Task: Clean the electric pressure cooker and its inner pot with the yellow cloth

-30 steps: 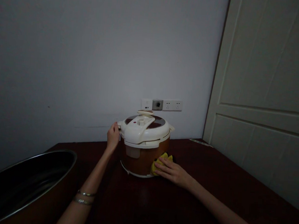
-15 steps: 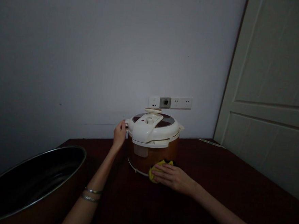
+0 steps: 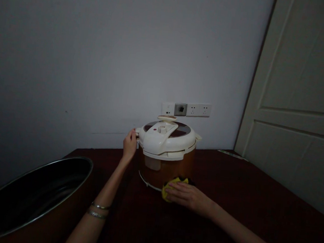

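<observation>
An electric pressure cooker [image 3: 164,162] with a brown body and a cream lid stands on the dark wooden table [image 3: 228,200] near the wall. My left hand [image 3: 129,146] is closed on the small side handle at the cooker's left rim. My right hand [image 3: 186,195] lies fingers together on a yellow cloth [image 3: 171,184], pressing it against the lower front of the cooker's base. Two bracelets circle my left wrist.
A large dark metal basin [image 3: 31,197] sits at the table's left front corner. Wall sockets [image 3: 186,109] are mounted just behind the cooker. A pale door [image 3: 298,120] stands to the right, with a thin strip lying on the table near it.
My right hand has slid the yellow cloth down the cooker's side to its base. The left hand has kept its hold on the side handle. The view has shifted slightly.
</observation>
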A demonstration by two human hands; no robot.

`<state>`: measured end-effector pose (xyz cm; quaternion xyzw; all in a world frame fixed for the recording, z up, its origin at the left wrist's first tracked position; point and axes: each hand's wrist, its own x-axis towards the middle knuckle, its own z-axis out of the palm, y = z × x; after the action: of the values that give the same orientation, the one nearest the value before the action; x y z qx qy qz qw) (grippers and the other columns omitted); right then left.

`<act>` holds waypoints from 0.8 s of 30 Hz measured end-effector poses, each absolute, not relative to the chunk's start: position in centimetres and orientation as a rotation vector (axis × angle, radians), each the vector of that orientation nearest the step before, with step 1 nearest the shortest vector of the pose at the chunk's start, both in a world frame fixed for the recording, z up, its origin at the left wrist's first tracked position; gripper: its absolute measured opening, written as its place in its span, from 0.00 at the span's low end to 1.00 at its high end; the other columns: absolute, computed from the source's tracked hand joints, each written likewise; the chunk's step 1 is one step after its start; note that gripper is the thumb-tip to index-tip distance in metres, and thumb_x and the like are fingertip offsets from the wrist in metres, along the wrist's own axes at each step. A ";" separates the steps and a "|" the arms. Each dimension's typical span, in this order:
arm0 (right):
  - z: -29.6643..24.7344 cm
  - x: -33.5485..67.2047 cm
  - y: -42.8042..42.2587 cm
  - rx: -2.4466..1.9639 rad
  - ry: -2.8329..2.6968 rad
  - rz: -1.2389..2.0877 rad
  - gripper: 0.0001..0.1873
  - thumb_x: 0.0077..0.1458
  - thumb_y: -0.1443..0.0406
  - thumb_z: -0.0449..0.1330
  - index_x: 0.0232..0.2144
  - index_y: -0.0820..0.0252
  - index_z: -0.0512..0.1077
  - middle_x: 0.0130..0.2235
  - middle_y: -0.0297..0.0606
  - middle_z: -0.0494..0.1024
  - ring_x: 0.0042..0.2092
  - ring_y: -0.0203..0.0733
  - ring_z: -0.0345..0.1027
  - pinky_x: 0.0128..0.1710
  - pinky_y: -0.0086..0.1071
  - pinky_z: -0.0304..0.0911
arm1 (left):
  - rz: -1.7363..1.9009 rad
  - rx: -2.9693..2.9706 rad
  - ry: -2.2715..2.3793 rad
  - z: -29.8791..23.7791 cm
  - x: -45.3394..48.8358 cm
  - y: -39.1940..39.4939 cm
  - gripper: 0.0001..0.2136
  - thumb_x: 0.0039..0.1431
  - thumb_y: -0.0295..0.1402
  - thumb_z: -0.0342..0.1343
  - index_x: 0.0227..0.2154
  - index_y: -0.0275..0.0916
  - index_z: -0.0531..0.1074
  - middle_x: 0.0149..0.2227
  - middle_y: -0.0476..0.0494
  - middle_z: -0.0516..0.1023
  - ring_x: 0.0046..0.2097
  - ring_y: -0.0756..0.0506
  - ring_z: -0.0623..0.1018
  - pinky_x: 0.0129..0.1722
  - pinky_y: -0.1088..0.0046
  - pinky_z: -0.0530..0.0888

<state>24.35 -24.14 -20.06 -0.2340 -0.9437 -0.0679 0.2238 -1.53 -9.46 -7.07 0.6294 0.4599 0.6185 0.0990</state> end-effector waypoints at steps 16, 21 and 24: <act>-24.7 25.5 -22.8 -1.086 -1.434 0.142 0.29 0.61 0.59 0.49 0.63 0.52 0.51 0.64 0.37 0.53 0.64 0.43 0.46 0.62 0.48 0.47 | 1.854 1.809 1.349 -7.0 -1.3 -9.5 0.19 0.62 0.35 0.41 0.48 0.33 0.71 0.50 0.37 0.74 0.53 0.45 0.72 0.53 0.71 0.65; -23.4 25.3 -19.1 -1.072 -1.004 0.492 0.34 0.57 0.50 0.48 0.62 0.56 0.53 0.64 0.39 0.55 0.64 0.43 0.48 0.63 0.46 0.43 | 1.854 1.812 1.346 -7.0 -1.3 -9.5 0.19 0.62 0.36 0.41 0.48 0.32 0.71 0.50 0.36 0.75 0.52 0.44 0.72 0.52 0.69 0.66; -22.4 26.9 -15.6 -0.982 -0.853 0.679 0.32 0.52 0.48 0.52 0.54 0.60 0.65 0.55 0.43 0.70 0.56 0.49 0.63 0.56 0.48 0.57 | 1.858 1.819 1.355 -7.1 -1.3 -9.3 0.20 0.62 0.37 0.40 0.48 0.32 0.71 0.51 0.35 0.74 0.53 0.43 0.72 0.53 0.69 0.65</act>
<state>26.89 -15.61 -22.44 -0.4480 -0.3893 0.3099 0.7428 -1.35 -9.35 -7.13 0.6169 0.4596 0.6302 0.1048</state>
